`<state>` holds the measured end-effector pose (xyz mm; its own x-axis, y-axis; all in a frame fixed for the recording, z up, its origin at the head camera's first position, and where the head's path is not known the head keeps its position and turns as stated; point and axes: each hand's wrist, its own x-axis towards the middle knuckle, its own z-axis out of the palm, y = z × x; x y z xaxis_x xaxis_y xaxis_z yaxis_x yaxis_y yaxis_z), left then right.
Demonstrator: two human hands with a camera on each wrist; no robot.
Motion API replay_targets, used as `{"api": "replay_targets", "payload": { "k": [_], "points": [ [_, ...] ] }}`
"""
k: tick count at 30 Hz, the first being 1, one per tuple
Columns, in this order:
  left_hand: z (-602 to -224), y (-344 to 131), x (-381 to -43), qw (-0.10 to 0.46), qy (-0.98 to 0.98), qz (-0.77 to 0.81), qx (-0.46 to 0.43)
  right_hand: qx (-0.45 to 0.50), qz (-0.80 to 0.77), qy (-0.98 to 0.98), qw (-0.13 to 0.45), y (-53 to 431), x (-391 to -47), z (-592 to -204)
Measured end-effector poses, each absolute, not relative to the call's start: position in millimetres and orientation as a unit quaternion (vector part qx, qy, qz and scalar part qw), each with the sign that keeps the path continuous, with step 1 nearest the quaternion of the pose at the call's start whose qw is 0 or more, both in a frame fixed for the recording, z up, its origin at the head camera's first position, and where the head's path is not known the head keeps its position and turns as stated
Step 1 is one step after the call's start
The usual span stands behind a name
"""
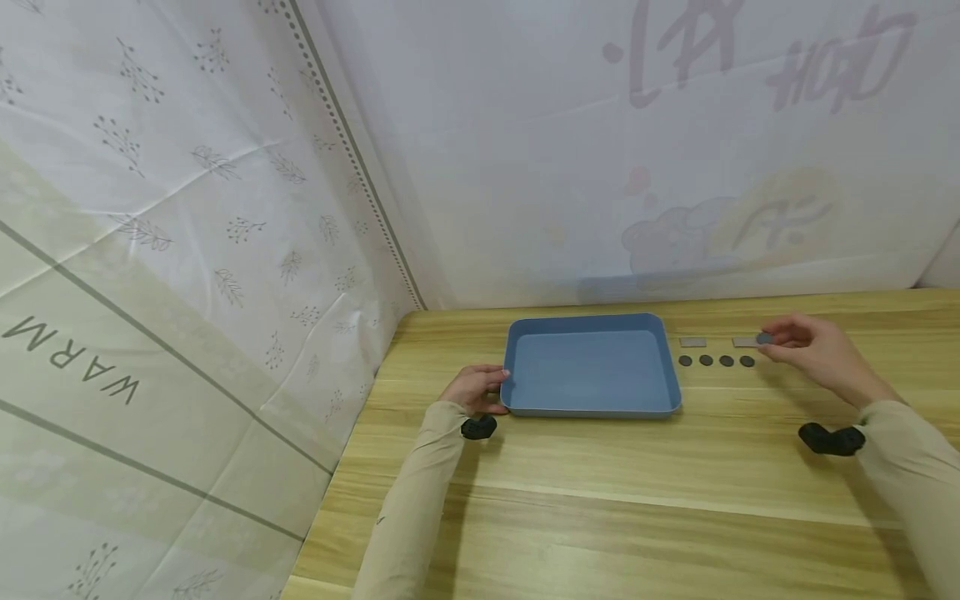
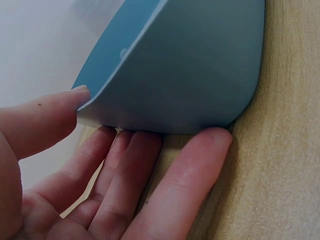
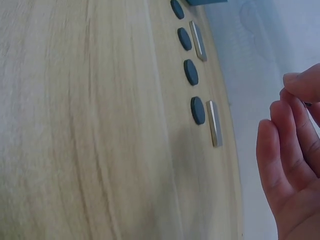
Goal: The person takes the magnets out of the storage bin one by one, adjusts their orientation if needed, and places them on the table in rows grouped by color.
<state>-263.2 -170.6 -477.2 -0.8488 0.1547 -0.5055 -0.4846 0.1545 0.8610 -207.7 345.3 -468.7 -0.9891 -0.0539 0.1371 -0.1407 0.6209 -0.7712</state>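
Observation:
A blue rectangular tray [image 1: 592, 414] lies on the wooden table. At its left side, my left hand [image 1: 474, 388] holds the tray wall. The left wrist view shows the thumb [image 2: 55, 120] at the rim and the other fingers against the outer wall. To the right of the tray, my right hand [image 1: 821, 350] pinches a dark round disc [image 1: 764, 338] above the table. In the right wrist view the fingers [image 3: 285, 140] hide most of that disc. Below it are a flat silvery bar [image 1: 744, 342] and a row of several dark discs [image 1: 727, 361].
A second silvery bar [image 1: 692, 342] lies near the tray's right wall. Patterned cloth [image 1: 637, 167] hangs behind the wooden table [image 1: 585, 508], and more cloth [image 1: 187, 250] hangs along its left side. Black devices [image 1: 831, 439] sit at both wrists.

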Motion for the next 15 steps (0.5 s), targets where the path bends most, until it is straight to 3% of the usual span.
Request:
{"api": "replay_targets", "payload": {
  "k": [15],
  "points": [
    [-476.4, -170.1, -263.1, 0.251, 0.717, 0.640, -0.115, 0.034, 0.416, -0.908, 0.046, 353.4, -206.4, -476.7]
  ]
}}
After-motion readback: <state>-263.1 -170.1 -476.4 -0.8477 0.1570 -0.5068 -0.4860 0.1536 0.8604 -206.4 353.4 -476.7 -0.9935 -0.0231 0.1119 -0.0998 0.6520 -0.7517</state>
